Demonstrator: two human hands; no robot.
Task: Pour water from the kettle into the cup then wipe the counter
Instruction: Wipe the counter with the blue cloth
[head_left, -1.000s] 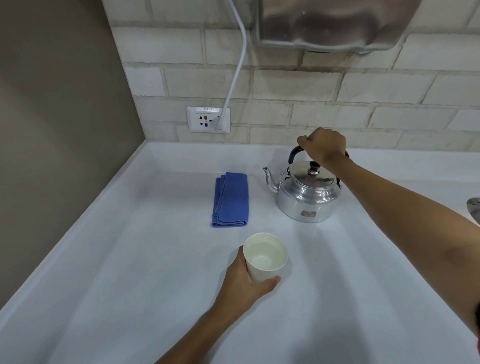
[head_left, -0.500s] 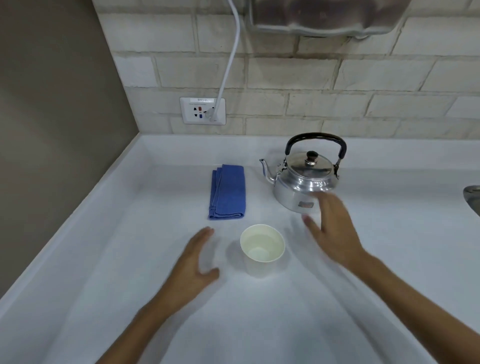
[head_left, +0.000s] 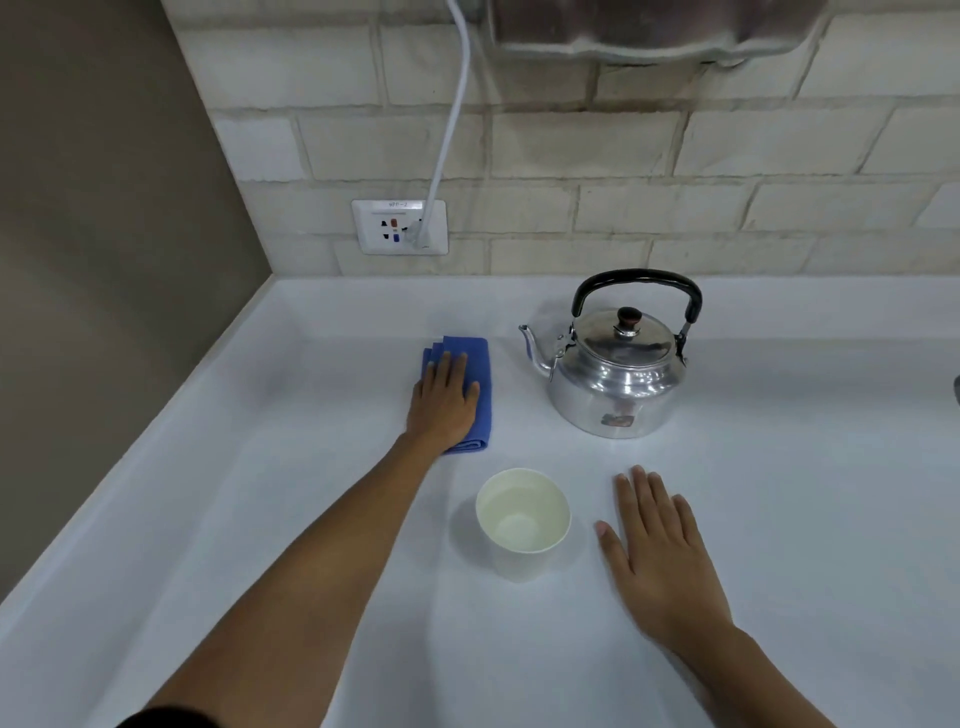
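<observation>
Head view, near to far. 2 bare forearms enter from the lower edge over a white counter (head_left: 779, 467). The right hand (head_left: 662, 561) lies flat, palm down, on the counter just right of the cup (head_left: 522, 522), apart from it; its fingers are extended and slightly spread, gripping nothing. The cup, a white paper one, stands upright near the middle of the counter with clear liquid visible in its lower part. Bare counter surrounds it on the near side and to the right, as far as the frame edge.

Beyond the cup, the left hand (head_left: 444, 402) rests palm down on a folded blue cloth (head_left: 480, 389), fingers extended and close together, pressing on the fabric rather than clenched around it. The cloth lies flat, its long side running away from the viewer, with an open strip of counter between it and the raised left rim.

To the right of the cloth, well apart from both hands, a metal kettle (head_left: 618, 374) stands upright, lid on, black handle raised, spout pointing left toward the cloth.

Farthest, the counter meets a brick wall carrying a socket plate (head_left: 384, 228) with 1 white cable (head_left: 449, 130) plugged in.
</observation>
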